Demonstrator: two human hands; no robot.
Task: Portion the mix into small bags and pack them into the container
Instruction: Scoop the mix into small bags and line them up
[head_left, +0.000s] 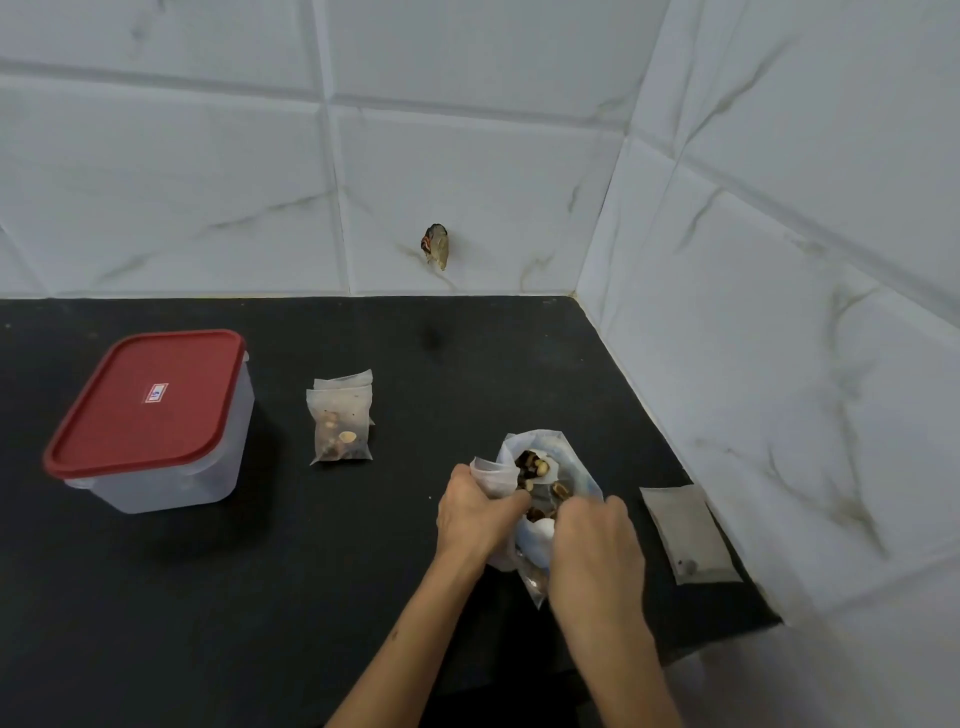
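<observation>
The step in hand looks like drawing a portion of mix out of the big bag (545, 483), and to do it well the left hand (475, 512) ought to keep the bag's mouth propped open and upright so nothing rolls out onto the black counter (260, 597). That hand grips the folded-over rim on the bag's left side, fingers curled round the plastic. The right hand (597, 551) is curled at the bag's near right edge, fingertips down in the opening; whether it pinches nuts or only the plastic I cannot tell. A small pinch at a time, lifted straight over a small bag's mouth, would likely keep spills down. The big bag itself is a translucent white pouch, crumpled and slouching, with dark brown and pale nuts showing inside its open top. To its left, well apart, lie the filled small bags (340, 415), stacked flat with mix visible in the front one. Farther left of the big bag stands the clear container (156, 415), red lid still on. Just right of the big bag lies an empty-looking flat small bag (685, 532).
</observation>
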